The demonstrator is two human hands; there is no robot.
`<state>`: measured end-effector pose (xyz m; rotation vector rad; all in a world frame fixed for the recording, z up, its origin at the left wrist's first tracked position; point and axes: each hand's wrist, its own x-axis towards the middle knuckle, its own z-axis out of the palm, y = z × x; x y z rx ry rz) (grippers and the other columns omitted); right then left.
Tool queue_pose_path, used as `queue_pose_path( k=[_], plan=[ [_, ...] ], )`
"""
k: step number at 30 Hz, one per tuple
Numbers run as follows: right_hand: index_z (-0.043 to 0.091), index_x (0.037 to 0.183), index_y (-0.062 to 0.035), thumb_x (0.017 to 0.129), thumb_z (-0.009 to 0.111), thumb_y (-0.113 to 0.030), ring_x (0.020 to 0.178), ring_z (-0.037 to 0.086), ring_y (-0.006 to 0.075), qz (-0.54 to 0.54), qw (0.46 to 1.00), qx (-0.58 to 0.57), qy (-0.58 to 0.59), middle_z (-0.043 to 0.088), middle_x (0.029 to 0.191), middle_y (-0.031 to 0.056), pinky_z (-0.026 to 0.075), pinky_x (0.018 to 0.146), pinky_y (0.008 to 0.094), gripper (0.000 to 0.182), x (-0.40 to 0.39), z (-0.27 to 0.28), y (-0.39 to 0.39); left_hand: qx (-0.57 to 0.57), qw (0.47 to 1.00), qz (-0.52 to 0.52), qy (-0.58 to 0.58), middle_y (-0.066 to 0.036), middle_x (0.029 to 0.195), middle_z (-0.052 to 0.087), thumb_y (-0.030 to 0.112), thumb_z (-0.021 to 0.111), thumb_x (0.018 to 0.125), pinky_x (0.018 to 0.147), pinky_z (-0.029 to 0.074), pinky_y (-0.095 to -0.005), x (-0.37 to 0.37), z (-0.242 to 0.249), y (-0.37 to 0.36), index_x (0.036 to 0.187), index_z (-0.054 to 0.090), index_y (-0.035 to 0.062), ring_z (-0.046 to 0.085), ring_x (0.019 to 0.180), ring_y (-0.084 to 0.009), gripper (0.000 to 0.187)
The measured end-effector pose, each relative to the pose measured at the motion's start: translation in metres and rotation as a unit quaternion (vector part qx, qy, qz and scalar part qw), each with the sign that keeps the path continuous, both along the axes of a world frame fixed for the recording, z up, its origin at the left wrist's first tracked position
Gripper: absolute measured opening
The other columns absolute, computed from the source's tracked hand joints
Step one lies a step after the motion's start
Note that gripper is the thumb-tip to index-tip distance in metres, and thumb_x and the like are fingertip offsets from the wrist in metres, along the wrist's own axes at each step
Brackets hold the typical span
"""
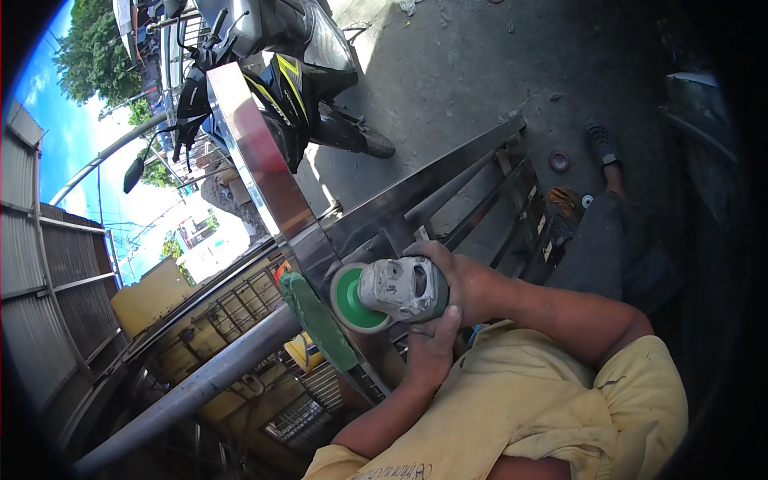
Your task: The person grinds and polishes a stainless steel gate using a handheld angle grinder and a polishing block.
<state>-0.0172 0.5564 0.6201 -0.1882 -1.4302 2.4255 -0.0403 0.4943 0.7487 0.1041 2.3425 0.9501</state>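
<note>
- Metal frame [432, 176]: stretches just beyond the grinder [392, 286].
- Grinder: between both hands, long axis pointing left in view.
- Right hand [470, 284]: grips its body from the right.
- Left hand [432, 350]: grips its near side.
- Green disc [347, 294]: faces the frame; contact unclear.

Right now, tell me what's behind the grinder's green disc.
A metal frame shows past the green disc. The spot directly behind is hidden by disc and grinder, so contact cannot be confirmed.
</note>
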Motion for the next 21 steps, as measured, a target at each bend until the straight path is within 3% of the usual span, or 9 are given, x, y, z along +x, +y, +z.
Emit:
queue_pose_path(
  k=[2,4,7,8,11,13,17,19,21],
  plan=[
    [0.027,0.144,-0.0084,0.068,0.093,-0.030,0.111,0.068,0.0390,-0.004,1.000,-0.007,-0.004,0.064,0.122,0.0220,0.054,0.096,0.0444,0.103,-0.022,-0.002,0.019,-0.079,0.995,-0.043,-0.043,-0.011,0.107,0.070,0.038,0.071,0.094,0.100,0.048,-0.0351,-0.031,-0.002,-0.004,0.110,0.071,-0.0048,0.065,0.105,-0.0198,0.045],
    [0.028,0.143,-0.0093,0.069,0.092,-0.030,0.105,0.070,0.0388,-0.024,0.999,0.006,-0.029,0.067,0.115,0.0229,0.054,0.094,0.0430,0.100,-0.045,0.008,0.060,-0.029,0.993,-0.009,-0.116,-0.010,0.102,0.071,0.042,0.072,0.093,0.090,0.052,-0.0317,-0.065,-0.007,0.019,0.107,0.072,-0.0042,0.066,0.093,-0.0166,0.048],
    [0.029,0.141,-0.0082,0.070,0.091,-0.031,0.104,0.070,0.0388,-0.051,0.997,0.042,-0.042,0.069,0.111,0.0232,0.055,0.093,0.0429,0.098,-0.055,0.016,0.078,0.035,0.988,-0.010,-0.148,-0.014,0.114,0.067,0.044,0.070,0.093,0.087,0.059,-0.0374,-0.080,-0.009,0.031,0.123,0.062,-0.0016,0.069,0.094,-0.0219,0.055],
    [0.028,0.141,-0.0072,0.070,0.091,-0.032,0.103,0.071,0.0389,-0.032,0.997,0.048,-0.050,0.069,0.110,0.0235,0.055,0.092,0.0433,0.097,-0.050,0.016,0.071,0.017,0.986,-0.015,-0.163,-0.014,0.119,0.065,0.041,0.072,0.092,0.094,0.057,-0.0408,-0.078,-0.007,0.021,0.129,0.058,-0.0020,0.068,0.103,-0.0241,0.058],
    [0.028,0.140,-0.0059,0.070,0.091,-0.033,0.103,0.071,0.0402,-0.030,0.998,0.047,-0.033,0.068,0.111,0.0235,0.056,0.090,0.0447,0.099,-0.017,0.004,0.020,0.041,0.992,-0.032,-0.113,-0.013,0.124,0.064,0.038,0.072,0.092,0.099,0.054,-0.0422,-0.037,-0.010,-0.016,0.136,0.053,-0.0011,0.065,0.111,-0.0243,0.061],
    [0.029,0.140,-0.0057,0.069,0.092,-0.034,0.102,0.071,0.0411,-0.034,0.996,0.047,-0.062,0.068,0.111,0.0237,0.056,0.089,0.0448,0.099,0.013,-0.007,-0.015,0.009,0.991,0.017,-0.130,-0.011,0.115,0.069,0.036,0.074,0.093,0.103,0.045,-0.0347,-0.011,-0.017,-0.045,0.116,0.069,-0.0052,0.061,0.114,-0.0175,0.048],
    [0.028,0.141,-0.0044,0.072,0.085,-0.035,0.097,0.069,0.0486,-0.072,0.991,0.034,-0.107,0.070,0.106,0.0274,0.056,0.088,0.0490,0.095,0.048,-0.035,-0.057,-0.034,0.973,0.010,-0.227,-0.007,0.113,0.069,0.032,0.073,0.094,0.098,0.046,-0.0322,0.007,-0.047,-0.087,0.117,0.068,-0.0037,0.060,0.106,-0.0136,0.043],
    [0.028,0.141,-0.0047,0.072,0.086,-0.036,0.100,0.069,0.0481,-0.037,0.989,0.024,-0.140,0.069,0.110,0.0272,0.056,0.089,0.0490,0.096,0.053,-0.043,-0.060,-0.057,0.963,0.029,-0.263,-0.005,0.112,0.069,0.031,0.072,0.094,0.096,0.046,-0.0313,0.007,-0.060,-0.092,0.117,0.068,-0.0029,0.060,0.103,-0.0122,0.041],
    [0.027,0.142,-0.0049,0.072,0.087,-0.036,0.101,0.069,0.0474,-0.037,0.988,0.020,-0.146,0.069,0.111,0.0272,0.055,0.089,0.0484,0.097,0.048,-0.048,-0.060,-0.057,0.961,0.013,-0.269,-0.009,0.120,0.065,0.036,0.073,0.092,0.090,0.054,-0.0394,0.001,-0.069,-0.094,0.128,0.059,0.0001,0.063,0.109,-0.0189,0.052]
  ],
)
